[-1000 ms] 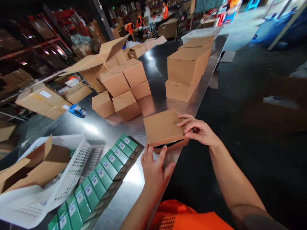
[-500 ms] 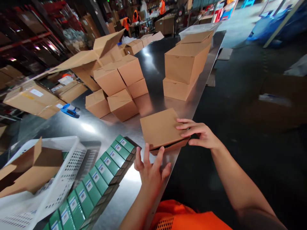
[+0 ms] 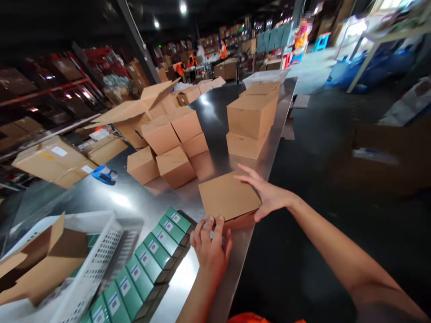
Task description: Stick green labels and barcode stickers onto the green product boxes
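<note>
A closed brown cardboard box point(image 3: 227, 197) lies near the table's right edge, its lid down with a thin dark gap along the front. My right hand point(image 3: 269, 193) spans the right end of the box, thumb at the near corner and fingers over the lid's far side. With bent fingers, my left hand point(image 3: 211, 244) grips the front left corner, fingertips on the lid's edge. Left of that hand runs a row of small green boxes point(image 3: 144, 260) with white code labels. What is inside the brown box is hidden.
Stacked cardboard boxes point(image 3: 251, 119) stand behind along the table's right edge, and more boxes point(image 3: 175, 166) stand at centre-left. A white plastic basket point(image 3: 104, 249) with an open carton point(image 3: 63, 255) is at lower left. A blue tape dispenser point(image 3: 103, 175) lies beyond it. People work far back.
The lid has come down closer to the box front. My left fingers have curled onto its edge, and my right hand has turned around the right end. The view has tilted upward.
</note>
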The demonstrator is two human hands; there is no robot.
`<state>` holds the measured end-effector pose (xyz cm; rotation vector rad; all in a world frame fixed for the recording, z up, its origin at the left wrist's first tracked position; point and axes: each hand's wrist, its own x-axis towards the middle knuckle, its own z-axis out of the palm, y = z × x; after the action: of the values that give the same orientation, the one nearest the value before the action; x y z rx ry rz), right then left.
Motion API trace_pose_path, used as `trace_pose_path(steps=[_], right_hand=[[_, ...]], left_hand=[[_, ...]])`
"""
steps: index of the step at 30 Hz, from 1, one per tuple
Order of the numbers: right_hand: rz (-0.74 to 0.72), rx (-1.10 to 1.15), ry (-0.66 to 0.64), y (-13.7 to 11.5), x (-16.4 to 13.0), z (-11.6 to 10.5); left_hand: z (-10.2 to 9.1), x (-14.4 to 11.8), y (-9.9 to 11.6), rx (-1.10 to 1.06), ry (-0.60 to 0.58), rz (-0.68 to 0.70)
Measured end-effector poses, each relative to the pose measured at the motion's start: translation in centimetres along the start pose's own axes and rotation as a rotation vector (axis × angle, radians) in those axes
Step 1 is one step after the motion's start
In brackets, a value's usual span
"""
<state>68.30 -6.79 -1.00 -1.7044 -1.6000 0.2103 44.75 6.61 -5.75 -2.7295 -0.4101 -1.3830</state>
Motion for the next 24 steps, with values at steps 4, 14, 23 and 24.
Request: trace_pose_path(steps=[4, 14, 23, 24], right_hand=[[0.064, 0.234, -0.011, 0.6, -1.1, 1.0], [0.121, -0.67, 0.377, -8.4, -2.2, 8.4], [0.431, -1.022, 0.281, -0.3, 7.2, 4.3], [0.471, -1.031, 0.306, 0.4, 8.0, 3.9]], left_hand=[[-0.2, -0.8, -0.1, -0.113, 0.011, 0.018], [-0.3, 2.0, -1.9, -0.349, -0.369, 0.036], [-2.4, -6.4, -2.1, -0.311, -0.523, 0.02], [-2.6, -7.6, -2.4, -0.311, -0.535, 0.001]])
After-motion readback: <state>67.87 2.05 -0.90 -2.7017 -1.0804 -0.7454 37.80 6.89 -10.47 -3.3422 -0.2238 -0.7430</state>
